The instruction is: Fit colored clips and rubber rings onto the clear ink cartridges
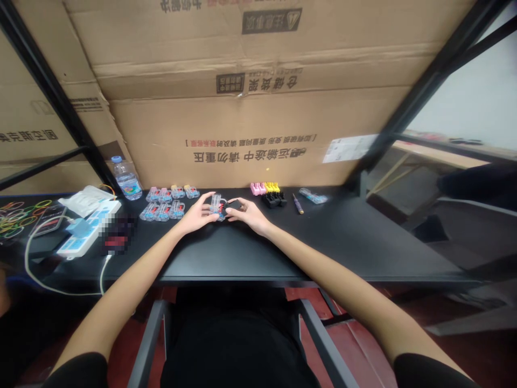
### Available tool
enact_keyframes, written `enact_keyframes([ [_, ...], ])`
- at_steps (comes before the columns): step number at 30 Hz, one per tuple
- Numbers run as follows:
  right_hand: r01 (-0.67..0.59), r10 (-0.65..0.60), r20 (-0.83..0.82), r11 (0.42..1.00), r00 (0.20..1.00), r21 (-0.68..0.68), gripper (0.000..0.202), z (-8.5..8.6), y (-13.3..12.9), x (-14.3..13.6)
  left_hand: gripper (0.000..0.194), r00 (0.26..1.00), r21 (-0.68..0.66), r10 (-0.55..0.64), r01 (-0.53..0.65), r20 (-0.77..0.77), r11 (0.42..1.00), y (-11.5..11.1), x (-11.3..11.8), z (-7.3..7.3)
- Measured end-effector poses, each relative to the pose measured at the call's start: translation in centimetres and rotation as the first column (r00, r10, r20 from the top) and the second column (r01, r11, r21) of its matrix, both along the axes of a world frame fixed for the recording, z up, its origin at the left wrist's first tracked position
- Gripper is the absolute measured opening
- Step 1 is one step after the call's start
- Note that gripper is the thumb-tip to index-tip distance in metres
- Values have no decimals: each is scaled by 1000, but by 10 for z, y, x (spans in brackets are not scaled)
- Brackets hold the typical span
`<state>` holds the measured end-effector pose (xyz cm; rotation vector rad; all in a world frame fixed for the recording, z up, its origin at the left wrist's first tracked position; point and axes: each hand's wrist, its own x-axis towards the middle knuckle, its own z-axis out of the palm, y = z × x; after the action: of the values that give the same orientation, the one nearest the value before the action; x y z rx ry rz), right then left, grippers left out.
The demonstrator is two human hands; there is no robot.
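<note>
Near the middle of the black table (242,253), my left hand (198,213) is closed on a small clear plastic case (216,203) with red and blue parts inside. My right hand (249,214) grips a small black piece (233,206) right beside the case, its fingertips close to the case's right side. Where the two pieces meet is too small to make out. Several similar clear cases (163,210) lie in two rows to the left of my left hand. Behind my right hand are pink pieces (257,188), yellow pieces (272,187) and black pieces (274,200).
A screwdriver (298,205) and a clear packet (313,196) lie at the right. At the left are a water bottle (127,180), a white power strip (89,229), cables and coloured bands (20,218). Cardboard (250,118) stands behind the table between black metal posts.
</note>
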<state>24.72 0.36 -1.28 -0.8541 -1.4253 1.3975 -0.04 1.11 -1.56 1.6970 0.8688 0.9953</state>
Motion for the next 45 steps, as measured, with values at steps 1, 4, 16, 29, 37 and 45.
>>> enact_keyframes([
  [1, 0, 0, 0, 1000, 1000, -2, 52, 0, 0, 0, 89, 1000, -8, 5, -5, 8, 1000, 1, 0, 0],
  [4, -1, 1, 0, 1000, 1000, -7, 52, -1, -1, -1, 81, 999, -24, 4, -3, 32, 1000, 1, 1, 1],
  [16, -1, 1, 13, 1000, 1000, -2, 49, -4, -6, -4, 80, 999, -21, 8, -7, 40, 1000, 2, 0, -4],
  [29, 23, -24, 25, 1000, 999, 15, 51, -8, -8, -5, 82, 999, -18, 32, -32, 38, 999, 1, 2, -6],
  [37, 11, -12, 46, 1000, 999, 20, 49, -8, -7, -5, 82, 999, -5, 41, -41, -10, 999, 0, 2, -6],
  [45, 15, -17, 63, 999, 998, 28, 47, -10, -6, -6, 80, 1000, 7, 23, -23, -10, 1000, 1, 1, -7],
])
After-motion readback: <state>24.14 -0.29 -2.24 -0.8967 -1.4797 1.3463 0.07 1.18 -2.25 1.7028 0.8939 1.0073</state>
